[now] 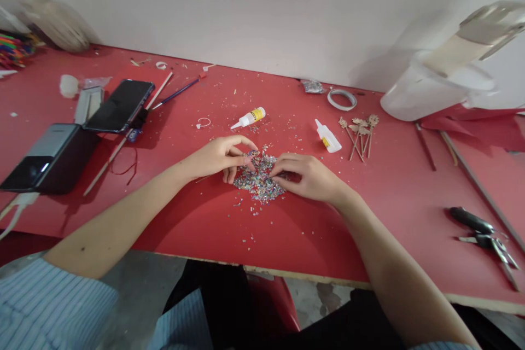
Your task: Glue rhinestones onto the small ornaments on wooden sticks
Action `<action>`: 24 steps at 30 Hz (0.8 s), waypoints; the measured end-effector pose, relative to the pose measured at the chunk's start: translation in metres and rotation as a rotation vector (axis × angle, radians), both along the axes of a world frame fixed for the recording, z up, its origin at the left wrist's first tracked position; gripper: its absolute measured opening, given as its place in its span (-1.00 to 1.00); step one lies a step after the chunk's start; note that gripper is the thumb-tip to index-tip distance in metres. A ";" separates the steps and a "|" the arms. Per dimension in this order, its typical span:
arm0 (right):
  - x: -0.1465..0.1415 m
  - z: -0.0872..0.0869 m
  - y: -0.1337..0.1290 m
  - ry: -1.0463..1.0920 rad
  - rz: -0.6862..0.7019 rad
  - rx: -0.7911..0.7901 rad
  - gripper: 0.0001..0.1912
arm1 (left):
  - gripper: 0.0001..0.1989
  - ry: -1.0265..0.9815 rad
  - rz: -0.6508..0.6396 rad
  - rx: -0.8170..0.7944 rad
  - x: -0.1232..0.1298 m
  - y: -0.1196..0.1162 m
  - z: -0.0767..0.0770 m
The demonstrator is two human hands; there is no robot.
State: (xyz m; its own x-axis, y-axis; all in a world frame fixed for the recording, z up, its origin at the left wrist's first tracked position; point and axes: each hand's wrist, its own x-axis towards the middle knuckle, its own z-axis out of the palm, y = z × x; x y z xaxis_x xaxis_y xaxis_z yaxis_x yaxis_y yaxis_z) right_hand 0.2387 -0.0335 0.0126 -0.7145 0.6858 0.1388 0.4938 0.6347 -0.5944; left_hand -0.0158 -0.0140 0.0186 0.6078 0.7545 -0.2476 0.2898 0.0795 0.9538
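A loose pile of shiny, multicoloured glitter flakes (262,188) lies on the red table in front of me. At its left side my left hand (229,159) is closed, thumb and fingers curled over the flakes. The end of a thin stick (202,179) pokes out behind it; the stick's other end, by the fingertips, is mostly hidden among flakes. My right hand (307,175) pinches at the pile's right side, and whatever lies between its fingertips is too small to make out. Beyond the hands are a glue bottle with a yellow label (250,118) and a second white glue bottle (328,138).
Thin sticks with wooden cut-out tops (361,131) lie to the right, near a roll of tape (342,99). A white bucket (435,90) stands farther back. Keys (488,240) rest at the right front. Left are a phone (121,105), a dark box (61,158) and a paintbrush (178,92).
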 end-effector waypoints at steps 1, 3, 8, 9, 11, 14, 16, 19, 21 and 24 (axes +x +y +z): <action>0.001 0.000 0.000 -0.003 -0.007 0.002 -0.83 | -0.64 -0.001 -0.020 -0.010 0.000 0.000 0.000; 0.001 0.000 0.001 -0.002 -0.012 0.006 -0.83 | -0.64 0.008 -0.072 -0.033 -0.001 -0.001 0.002; -0.002 0.000 0.000 0.009 0.011 -0.001 -0.83 | -0.65 0.048 -0.100 -0.020 -0.001 -0.001 0.002; -0.002 -0.001 -0.001 0.009 0.006 -0.002 -0.83 | -0.66 0.045 -0.075 -0.003 -0.001 0.000 0.002; -0.002 -0.001 0.000 0.007 -0.020 0.002 -0.83 | -0.66 0.037 -0.032 0.018 -0.001 0.000 0.001; 0.001 0.000 0.001 0.026 -0.058 0.016 -0.83 | -0.65 0.028 -0.029 0.008 -0.001 0.000 0.000; 0.003 0.000 0.002 0.054 -0.064 0.026 -0.83 | -0.65 0.025 -0.066 -0.016 0.000 -0.001 0.001; 0.002 0.001 0.002 0.071 -0.068 0.032 -0.83 | -0.66 0.028 -0.131 -0.045 0.002 -0.003 0.002; -0.001 0.001 -0.001 0.070 -0.059 0.028 -0.83 | -0.66 0.037 -0.133 -0.033 0.002 -0.003 0.002; -0.008 0.001 -0.005 0.064 -0.022 0.019 -0.82 | -0.67 0.052 -0.080 0.016 0.002 -0.003 0.002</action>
